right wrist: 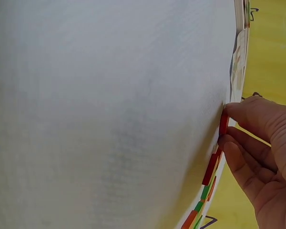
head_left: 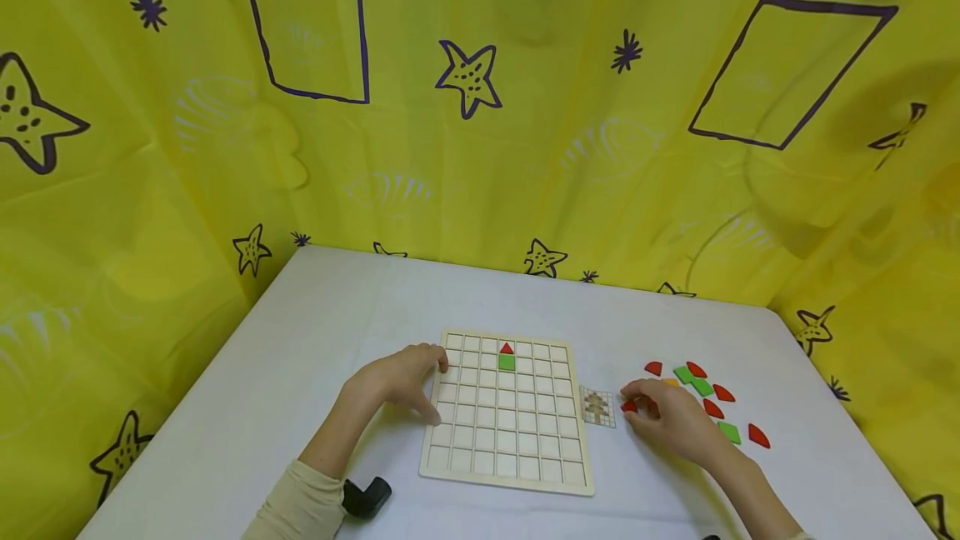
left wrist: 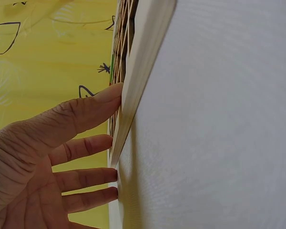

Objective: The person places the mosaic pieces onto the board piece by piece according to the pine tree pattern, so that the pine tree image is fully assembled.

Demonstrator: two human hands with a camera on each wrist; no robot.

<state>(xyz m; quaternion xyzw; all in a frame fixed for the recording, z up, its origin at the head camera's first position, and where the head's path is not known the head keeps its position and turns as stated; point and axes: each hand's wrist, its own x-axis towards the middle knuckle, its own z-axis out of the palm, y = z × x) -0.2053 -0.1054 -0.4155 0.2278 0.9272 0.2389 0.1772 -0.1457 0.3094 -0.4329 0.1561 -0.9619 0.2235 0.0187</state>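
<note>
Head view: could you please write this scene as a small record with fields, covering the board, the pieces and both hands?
Board: pale, gridded, lying on the white table
On the board: red triangle in the top row's middle cell; green square directly below
Left grip: at the board's left edge, holding nothing
Right grip: pinching a red piece
Pattern card: between board and right grip
Loose pieces: red, green and orange, near the right grip
Backdrop: yellow curtain

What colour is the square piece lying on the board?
Green; the square piece shows best in the head view.
</note>
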